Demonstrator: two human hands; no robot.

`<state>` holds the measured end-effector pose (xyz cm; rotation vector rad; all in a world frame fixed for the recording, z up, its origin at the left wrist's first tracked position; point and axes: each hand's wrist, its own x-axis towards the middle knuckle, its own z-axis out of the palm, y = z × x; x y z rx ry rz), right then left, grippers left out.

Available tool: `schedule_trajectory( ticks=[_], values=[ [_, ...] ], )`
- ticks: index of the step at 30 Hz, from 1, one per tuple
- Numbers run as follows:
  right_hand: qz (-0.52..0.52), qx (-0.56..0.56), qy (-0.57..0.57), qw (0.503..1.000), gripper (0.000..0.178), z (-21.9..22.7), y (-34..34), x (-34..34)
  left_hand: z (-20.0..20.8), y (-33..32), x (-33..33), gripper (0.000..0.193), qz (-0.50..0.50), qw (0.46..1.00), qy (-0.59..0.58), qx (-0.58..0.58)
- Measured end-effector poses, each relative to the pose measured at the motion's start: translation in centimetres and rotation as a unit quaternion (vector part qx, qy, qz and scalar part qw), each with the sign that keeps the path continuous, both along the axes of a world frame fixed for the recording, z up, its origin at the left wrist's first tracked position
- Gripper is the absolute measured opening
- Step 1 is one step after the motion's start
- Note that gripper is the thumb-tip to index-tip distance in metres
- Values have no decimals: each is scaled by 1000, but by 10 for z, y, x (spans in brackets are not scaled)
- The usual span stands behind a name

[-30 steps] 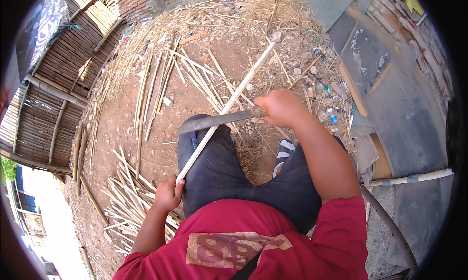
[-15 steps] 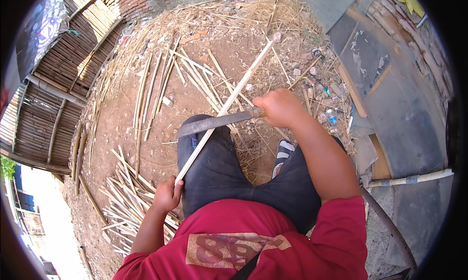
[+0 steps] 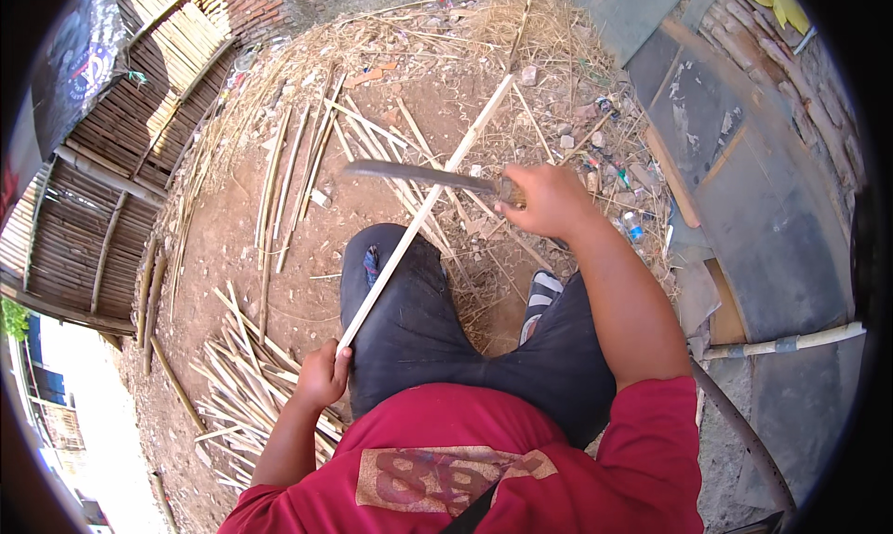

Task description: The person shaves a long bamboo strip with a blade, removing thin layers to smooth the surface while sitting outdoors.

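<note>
My left hand [image 3: 323,374] is closed around the near end of a long, pale bamboo strip [image 3: 398,258]. The strip slants up and to the right over my left thigh, its far end above the dirt. In my right hand [image 3: 549,201] is the short handle of a machete [image 3: 419,172]. Its long dark blade points left and crosses the strip a little past my knee. Whether the edge touches the strip I cannot tell. Dark trousers [image 3: 395,287] cover my bent legs.
A heap of split bamboo strips [image 3: 244,385] lies at my left. More strips [image 3: 296,176] rest on the dirt ahead. Rubble, straw and a plastic bottle [image 3: 633,225] are at the right, beside dark panels [image 3: 772,227]. A bamboo-slat wall [image 3: 88,246] stands on the left.
The machete has moved away from me along the strip, from above my knee to farther out, and its blade has turned. My left hand and the strip have barely moved.
</note>
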<state>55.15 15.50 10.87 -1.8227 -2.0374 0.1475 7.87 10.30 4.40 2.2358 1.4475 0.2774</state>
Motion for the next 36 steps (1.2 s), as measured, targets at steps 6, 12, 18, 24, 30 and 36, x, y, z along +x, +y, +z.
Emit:
schedule_trajectory(
  ticks=[6,12,18,24,30,36],
  values=[
    [15,-6,-74,997,12,-19,22,7,-5,3,-13,37,0,999,33,7],
    [-329,-66,95,937,47,-36,38,91,-15,-1,-30,33,25,1000,10,-6],
    [-327,-66,103,937,54,-25,29,65,-18,-6,-23,35,20,1000,3,-7],
    [-300,74,225,924,45,-7,23,57,-19,-14,-18,35,61,995,71,16],
    [-3,15,39,999,23,11,2,9,-20,-23,-10,35,85,994,66,23],
    [18,-49,31,998,29,-19,27,8,-16,-5,-25,42,25,993,-73,-88]
  ],
)
